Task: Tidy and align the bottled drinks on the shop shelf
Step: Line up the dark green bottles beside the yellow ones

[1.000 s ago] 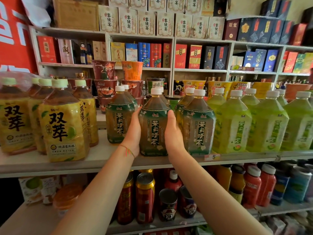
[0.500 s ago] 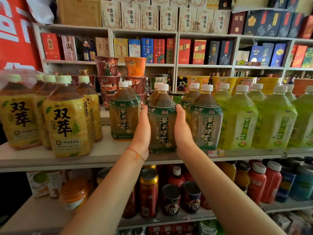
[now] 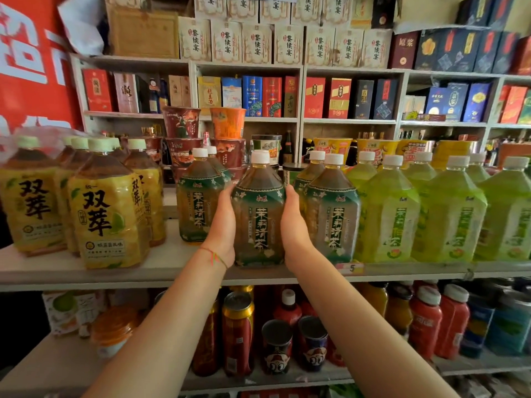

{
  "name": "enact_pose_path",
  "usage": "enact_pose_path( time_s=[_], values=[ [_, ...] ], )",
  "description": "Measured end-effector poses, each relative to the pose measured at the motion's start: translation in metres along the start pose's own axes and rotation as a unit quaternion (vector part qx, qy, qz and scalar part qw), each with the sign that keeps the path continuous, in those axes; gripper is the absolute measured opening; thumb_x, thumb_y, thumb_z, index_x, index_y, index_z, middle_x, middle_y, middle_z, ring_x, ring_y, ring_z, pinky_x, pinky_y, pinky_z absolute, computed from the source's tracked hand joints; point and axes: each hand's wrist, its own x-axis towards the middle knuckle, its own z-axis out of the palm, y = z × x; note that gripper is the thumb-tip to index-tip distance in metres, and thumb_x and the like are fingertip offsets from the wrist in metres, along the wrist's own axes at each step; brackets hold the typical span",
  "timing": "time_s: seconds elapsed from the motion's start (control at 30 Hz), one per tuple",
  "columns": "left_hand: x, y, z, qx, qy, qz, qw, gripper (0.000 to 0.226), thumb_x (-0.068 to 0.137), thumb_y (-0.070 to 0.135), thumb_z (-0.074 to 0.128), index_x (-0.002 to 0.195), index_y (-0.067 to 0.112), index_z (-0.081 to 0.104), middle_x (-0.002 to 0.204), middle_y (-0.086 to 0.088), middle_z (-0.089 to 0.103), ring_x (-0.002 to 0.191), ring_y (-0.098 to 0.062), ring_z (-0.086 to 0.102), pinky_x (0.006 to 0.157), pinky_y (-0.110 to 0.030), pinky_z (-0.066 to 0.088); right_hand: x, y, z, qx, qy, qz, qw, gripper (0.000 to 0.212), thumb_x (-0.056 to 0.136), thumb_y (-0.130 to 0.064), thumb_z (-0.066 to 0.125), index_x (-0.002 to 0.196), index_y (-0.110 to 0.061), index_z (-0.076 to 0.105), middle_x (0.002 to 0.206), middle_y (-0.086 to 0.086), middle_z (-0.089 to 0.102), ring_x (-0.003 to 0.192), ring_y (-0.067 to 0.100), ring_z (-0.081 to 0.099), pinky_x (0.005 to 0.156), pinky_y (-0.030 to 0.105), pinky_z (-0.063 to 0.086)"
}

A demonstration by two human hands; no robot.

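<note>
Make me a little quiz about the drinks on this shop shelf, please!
1. True or false: both hands touch the same bottle.
2. Which label colour has the bottle between the left hand and the right hand? A) yellow B) dark green C) red
3. Fill in: the price tag on the shelf edge shows the number ___.

Key
1. True: the hands press on either side of the jasmine tea bottle.
2. B: the yellow-label bottles stand to its left, and the light green bottles to its right.
3. 5.
</note>
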Motion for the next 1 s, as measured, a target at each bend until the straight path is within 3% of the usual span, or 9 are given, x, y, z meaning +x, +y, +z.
enact_pose_path(
  time_s=[0.33, 0.47, 0.53, 0.63, 0.73, 0.8, 0.9, 0.93, 1.0],
  values=[
    [0.006, -0.006, 0.011, 0.014, 0.049, 0.007, 0.999, 0.061, 0.097, 0.07, 0.035, 0.114, 0.026, 0.073, 0.107, -0.005, 0.078, 0.099, -0.023, 0.072, 0.079, -0.038, 0.055, 0.013, 0.003, -0.013, -0.015, -0.024, -0.012, 1.0, 0.089, 0.083, -0.085, 0.035, 0.147, -0.025, 0.048, 0.142, 0.001, 0.057, 0.131, 0.026, 0.051, 0.117, 0.05, 0.035],
    [0.008, -0.007, 0.011, 0.029, 0.072, 0.019, 0.997, 0.053, 0.102, 0.058, 0.035, 0.107, 0.023, 0.074, 0.096, -0.003, 0.079, 0.094, -0.021, 0.074, 0.073, -0.033, 0.054, 0.013, 0.01, -0.009, -0.01, 0.003, -0.111, 0.994, 0.081, 0.082, -0.084, 0.028, 0.143, -0.036, 0.051, 0.142, -0.005, 0.057, 0.13, 0.018, 0.051, 0.117, 0.046, 0.036],
    [0.008, -0.006, 0.01, 0.056, 0.122, 0.043, 0.99, 0.05, 0.102, 0.056, 0.037, 0.104, 0.022, 0.074, 0.095, -0.004, 0.079, 0.094, -0.022, 0.074, 0.082, -0.038, 0.057, 0.011, 0.009, -0.01, -0.034, -0.001, -0.211, 0.977, 0.058, 0.102, -0.06, 0.027, 0.15, -0.031, 0.042, 0.151, -0.007, 0.049, 0.137, 0.008, 0.041, 0.12, 0.036, 0.029],
    [0.013, -0.011, -0.007, 0.142, 0.153, 0.097, 0.973, 0.038, 0.096, 0.047, 0.045, 0.1, 0.024, 0.075, 0.102, -0.006, 0.076, 0.103, -0.025, 0.069, 0.1, -0.052, 0.052, 0.008, 0.009, -0.01, -0.139, 0.017, -0.4, 0.906, 0.049, 0.11, -0.029, 0.027, 0.158, -0.018, 0.026, 0.163, -0.004, 0.03, 0.15, 0.005, 0.022, 0.124, 0.029, 0.02],
    [0.012, -0.009, -0.029, 0.228, 0.196, 0.164, 0.939, 0.024, 0.101, 0.025, 0.047, 0.104, 0.029, 0.07, 0.108, 0.004, 0.07, 0.104, -0.015, 0.064, 0.094, -0.039, 0.053, 0.009, 0.017, 0.002, -0.248, 0.084, -0.577, 0.774, 0.05, 0.103, -0.008, 0.036, 0.153, -0.002, 0.034, 0.162, 0.012, 0.032, 0.154, 0.023, 0.02, 0.125, 0.044, 0.018],
    [0.014, -0.004, -0.052, 0.262, 0.225, 0.185, 0.92, 0.023, 0.097, 0.023, 0.049, 0.108, 0.03, 0.068, 0.115, 0.002, 0.066, 0.106, -0.015, 0.061, 0.094, -0.039, 0.052, 0.008, 0.024, 0.018, -0.306, 0.093, -0.642, 0.697, 0.052, 0.096, -0.001, 0.041, 0.148, 0.003, 0.041, 0.159, 0.018, 0.035, 0.152, 0.033, 0.023, 0.124, 0.052, 0.017],
    [0.018, 0.007, -0.082, 0.269, 0.22, 0.19, 0.918, 0.027, 0.093, 0.024, 0.052, 0.115, 0.022, 0.068, 0.117, -0.001, 0.066, 0.107, -0.017, 0.062, 0.095, -0.04, 0.052, -0.001, 0.038, 0.045, -0.372, 0.019, -0.676, 0.636, 0.05, 0.09, -0.003, 0.046, 0.139, 0.002, 0.054, 0.153, 0.019, 0.044, 0.149, 0.034, 0.03, 0.125, 0.048, 0.017],
    [0.019, 0.013, -0.09, 0.268, 0.209, 0.183, 0.923, 0.028, 0.094, 0.023, 0.054, 0.118, 0.018, 0.066, 0.116, 0.0, 0.066, 0.109, -0.018, 0.062, 0.093, -0.037, 0.051, -0.004, 0.043, 0.056, -0.383, -0.015, -0.661, 0.646, 0.048, 0.091, -0.007, 0.045, 0.137, 0.001, 0.056, 0.152, 0.018, 0.045, 0.149, 0.032, 0.031, 0.125, 0.043, 0.017],
    [0.024, 0.023, -0.108, 0.266, 0.165, 0.147, 0.938, 0.033, 0.098, 0.026, 0.056, 0.129, 0.018, 0.057, 0.12, 0.004, 0.063, 0.112, -0.014, 0.059, 0.09, -0.029, 0.046, -0.012, 0.048, 0.085, -0.374, -0.069, -0.564, 0.733, 0.05, 0.097, -0.012, 0.045, 0.146, -0.003, 0.046, 0.16, 0.014, 0.034, 0.152, 0.025, 0.021, 0.124, 0.032, 0.015]
  ],
)
